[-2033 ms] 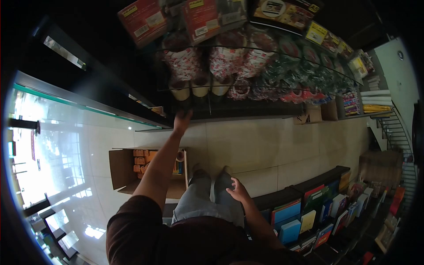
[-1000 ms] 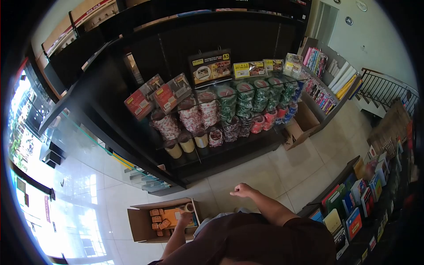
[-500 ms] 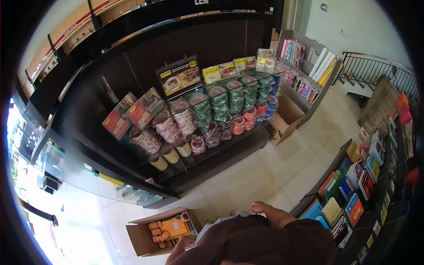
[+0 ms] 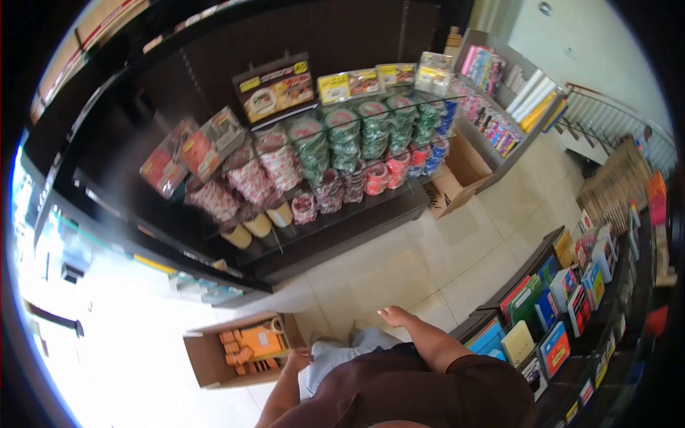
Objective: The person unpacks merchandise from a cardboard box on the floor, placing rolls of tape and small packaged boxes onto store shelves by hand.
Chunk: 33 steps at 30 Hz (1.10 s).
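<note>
My left hand [image 4: 300,359] is beside the right edge of an open cardboard box [image 4: 203,360], near my knee; its fingers look curled, but anything in them is too small to make out. Inside the box lie orange packs [image 4: 232,348], an orange sheet [image 4: 262,341] and a tape roll [image 4: 276,326]. My right hand [image 4: 394,316] hangs over the floor in front of my body, its fingers curled and their inner side hidden. Cream rolls [image 4: 257,225] stand at the left of the lower shelf, below floral-patterned rolls [image 4: 280,165].
Green wrapped rolls [image 4: 344,135] fill the glass shelf ahead. Another cardboard box [image 4: 457,187] sits on the floor at the shelf's right end. A book rack [image 4: 517,342] runs along my right side. Stairs with a railing [image 4: 606,114] are at the far right; a person [image 4: 646,134] is beside them.
My left hand went from the lower shelf to the box with a roll, let it go there, and drew back toward my knee. The view has swung up and shifted.
</note>
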{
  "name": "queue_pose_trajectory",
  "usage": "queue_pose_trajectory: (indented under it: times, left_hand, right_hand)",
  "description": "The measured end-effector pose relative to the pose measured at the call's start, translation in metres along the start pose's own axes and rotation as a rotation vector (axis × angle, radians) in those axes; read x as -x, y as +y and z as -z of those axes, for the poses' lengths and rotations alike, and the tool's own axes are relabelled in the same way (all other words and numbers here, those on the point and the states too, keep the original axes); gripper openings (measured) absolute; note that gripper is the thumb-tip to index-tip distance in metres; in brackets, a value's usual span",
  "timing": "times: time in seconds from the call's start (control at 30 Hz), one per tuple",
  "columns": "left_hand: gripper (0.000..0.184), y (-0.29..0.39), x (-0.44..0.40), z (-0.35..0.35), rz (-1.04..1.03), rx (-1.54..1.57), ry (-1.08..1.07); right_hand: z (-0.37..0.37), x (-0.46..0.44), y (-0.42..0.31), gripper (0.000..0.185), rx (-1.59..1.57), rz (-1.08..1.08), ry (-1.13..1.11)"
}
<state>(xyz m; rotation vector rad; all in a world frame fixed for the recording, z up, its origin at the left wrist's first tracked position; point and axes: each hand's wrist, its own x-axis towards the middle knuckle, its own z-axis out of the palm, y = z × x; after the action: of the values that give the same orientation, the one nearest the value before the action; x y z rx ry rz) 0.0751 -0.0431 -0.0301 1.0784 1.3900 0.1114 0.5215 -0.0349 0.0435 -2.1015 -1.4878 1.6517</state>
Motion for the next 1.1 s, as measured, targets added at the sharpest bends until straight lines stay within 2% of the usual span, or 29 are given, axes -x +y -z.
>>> queue_pose_trajectory:
  times: [0.03,0.07,0.13,0.17,0.2,0.23,0.27,0.3,0.37,0.4,0.43,0.47,0.5,0.53,0.6,0.63,0.67,0.7,0.73,0.77,0.8,0.83,0.9,1.0,1.03,1.1]
  left_hand:
    - [0.017,-0.029,-0.011,-0.007,-0.070,-0.072,0.061]
    - [0.015,-0.008,0.014,-0.014,0.006,0.111,0.102]
    - [0.028,0.044,0.057,-0.012,0.161,-0.082,0.152]
    - [0.037,0.047,0.056,-0.009,0.194,-0.322,0.126]
    - [0.046,0.036,0.055,-0.007,0.229,-0.566,0.083]
    - [0.057,0.000,0.047,-0.009,0.112,-0.598,0.239]
    - [0.053,-0.025,0.040,-0.014,0.122,-0.537,0.424]
    - [0.053,0.010,0.067,-0.011,0.184,-0.438,0.448]
    - [0.054,-0.012,0.068,-0.011,0.134,-0.428,0.512]
    - [0.053,-0.030,0.064,-0.016,0.174,-0.419,0.573]
    - [0.051,-0.034,0.067,-0.014,0.180,-0.385,0.522]
    - [0.049,-0.031,0.071,-0.017,0.229,-0.320,0.559]
    - [0.044,-0.022,0.077,-0.018,0.227,-0.283,0.550]
    - [0.037,-0.047,0.067,-0.020,0.154,-0.299,0.537]
    - [0.031,-0.027,0.072,-0.024,0.191,-0.288,0.523]
    - [0.030,-0.027,0.074,-0.027,0.222,-0.247,0.543]
    - [0.030,-0.059,0.055,-0.035,0.223,-0.209,0.593]
    - [0.030,-0.047,0.060,-0.037,0.260,-0.161,0.573]
    - [0.029,-0.040,0.066,-0.037,0.199,-0.205,0.529]
    - [0.016,-0.075,0.049,-0.048,0.140,-0.161,0.598]
    - [0.020,-0.053,0.061,-0.040,0.194,-0.166,0.390]
    - [0.029,-0.024,0.084,-0.046,0.216,-0.039,0.551]
    - [0.036,-0.015,0.097,-0.048,0.230,-0.054,0.502]
    - [0.045,-0.007,0.114,-0.047,0.302,-0.037,0.451]
    - [0.046,-0.013,0.117,-0.049,0.309,-0.031,0.462]
    - [0.048,-0.025,0.121,-0.050,0.325,-0.018,0.478]
  right_hand:
    - [0.000,-0.001,-0.005,0.031,-0.073,-0.013,-0.008]
    - [-0.005,-0.001,-0.005,0.027,-0.140,-0.025,-0.027]
    - [-0.010,-0.010,0.003,0.028,-0.035,0.080,0.005]
    - [-0.014,-0.012,0.012,0.033,0.008,0.132,0.022]
    - [-0.018,-0.020,0.027,0.037,0.072,0.218,0.009]
    - [-0.025,-0.038,0.053,0.042,0.129,0.300,0.001]
    - [-0.033,-0.045,0.070,0.046,0.180,0.382,-0.009]
    - [-0.034,-0.040,0.069,0.043,0.199,0.338,-0.044]
    - [-0.021,-0.027,0.054,0.038,0.247,0.254,-0.115]
    - [-0.017,-0.020,0.046,0.035,0.150,0.159,-0.163]
    - [-0.012,-0.017,0.039,0.031,0.061,0.063,-0.211]
    - [-0.011,-0.016,0.035,0.029,-0.021,-0.033,-0.258]
    - [-0.012,-0.021,0.045,0.021,-0.084,0.000,-0.247]
    - [-0.009,-0.022,0.042,0.020,-0.056,-0.007,-0.259]
    - [-0.001,-0.022,0.022,0.020,-0.003,-0.019,-0.281]
    - [0.003,-0.018,0.006,0.022,0.078,-0.006,-0.266]
    - [0.004,-0.021,-0.002,0.024,0.143,0.040,-0.235]
    - [0.006,-0.024,-0.007,0.027,0.209,0.087,-0.204]
    - [0.007,-0.029,-0.012,0.030,0.272,0.136,-0.173]
    - [0.007,-0.041,-0.010,0.033,0.281,0.134,-0.149]
    - [0.005,-0.051,-0.009,0.037,0.287,0.134,-0.124]
    - [0.004,-0.058,-0.011,0.033,0.163,0.065,-0.135]
    - [0.001,-0.068,-0.022,0.025,-0.090,-0.077,-0.139]
    - [-0.004,-0.083,-0.023,0.007,-0.058,0.023,-0.134]
    - [-0.004,-0.086,-0.024,0.014,0.019,0.035,-0.162]
    - [-0.005,-0.095,-0.031,0.015,0.093,0.021,-0.225]
